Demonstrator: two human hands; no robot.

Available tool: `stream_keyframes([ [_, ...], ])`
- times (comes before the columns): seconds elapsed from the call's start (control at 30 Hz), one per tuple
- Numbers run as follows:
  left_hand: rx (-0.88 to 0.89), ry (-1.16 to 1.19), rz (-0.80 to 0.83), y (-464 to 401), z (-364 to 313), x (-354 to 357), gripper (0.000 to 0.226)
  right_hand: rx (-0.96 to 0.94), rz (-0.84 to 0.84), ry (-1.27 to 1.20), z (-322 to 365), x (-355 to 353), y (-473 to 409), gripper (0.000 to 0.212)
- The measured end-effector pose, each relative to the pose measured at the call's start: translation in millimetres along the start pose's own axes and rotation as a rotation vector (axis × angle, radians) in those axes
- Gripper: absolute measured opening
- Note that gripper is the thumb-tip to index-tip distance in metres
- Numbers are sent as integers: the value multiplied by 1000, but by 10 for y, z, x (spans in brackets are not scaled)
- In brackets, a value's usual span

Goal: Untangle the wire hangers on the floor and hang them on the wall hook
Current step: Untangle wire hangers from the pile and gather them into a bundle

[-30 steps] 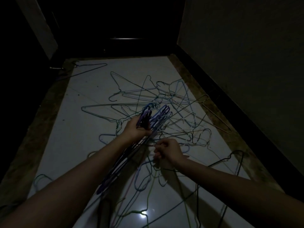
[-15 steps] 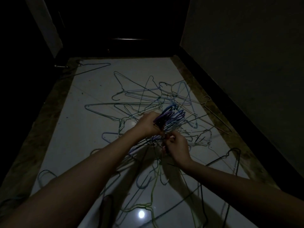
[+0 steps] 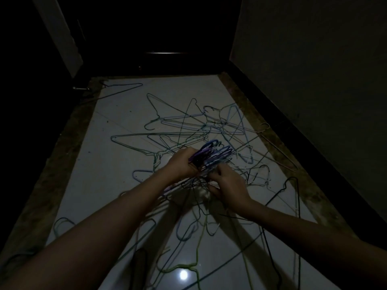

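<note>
Here the person's left hand [image 3: 184,164] grips a gathered bundle of hangers [image 3: 211,155], purple and blue, by their necks just above the centre of the frame, the hooks fanning toward the upper right. The right hand [image 3: 229,186] sits just beside it, lower and to the right, its fingers curled into the wires below the bundle; the dim light leaves it unclear whether it actually pinches a wire. The bundle's long bodies trail down toward the lower left under the left forearm.

Around the hands a tangle of loose wire hangers [image 3: 188,126] sprawls over the floor [image 3: 117,164], green, blue, pale and black, crossing one another from the middle of the frame to the bottom edge. One dark hanger [image 3: 123,90] lies apart at the upper left of the tiles, and a pale one [image 3: 270,139] lies on the speckled border at the right.

The floor is light, glossy tile with a bright reflected spot at the bottom centre. A dark skirting and a plain wall [image 3: 314,80] run along the right, and a dark doorway [image 3: 159,38] fills the top.
</note>
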State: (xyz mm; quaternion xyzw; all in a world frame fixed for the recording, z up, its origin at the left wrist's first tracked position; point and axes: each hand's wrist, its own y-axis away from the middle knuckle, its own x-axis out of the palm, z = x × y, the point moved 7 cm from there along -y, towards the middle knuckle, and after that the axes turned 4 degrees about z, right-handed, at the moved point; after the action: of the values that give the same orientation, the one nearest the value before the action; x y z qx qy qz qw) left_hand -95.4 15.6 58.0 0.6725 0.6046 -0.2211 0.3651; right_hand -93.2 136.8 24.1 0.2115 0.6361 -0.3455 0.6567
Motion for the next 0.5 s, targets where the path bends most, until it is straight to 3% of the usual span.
stream_keyframes([
  [0.13,-11,19,20,-9,52,39,22,-134,5,-31,51,24,-8,23],
  [0.23,-1,52,24,3,64,60,28,-121,71,-194,48,118,52,20],
  [0.5,-23,78,36,9,138,88,28,-76,97,-193,-71,178,-3,28],
])
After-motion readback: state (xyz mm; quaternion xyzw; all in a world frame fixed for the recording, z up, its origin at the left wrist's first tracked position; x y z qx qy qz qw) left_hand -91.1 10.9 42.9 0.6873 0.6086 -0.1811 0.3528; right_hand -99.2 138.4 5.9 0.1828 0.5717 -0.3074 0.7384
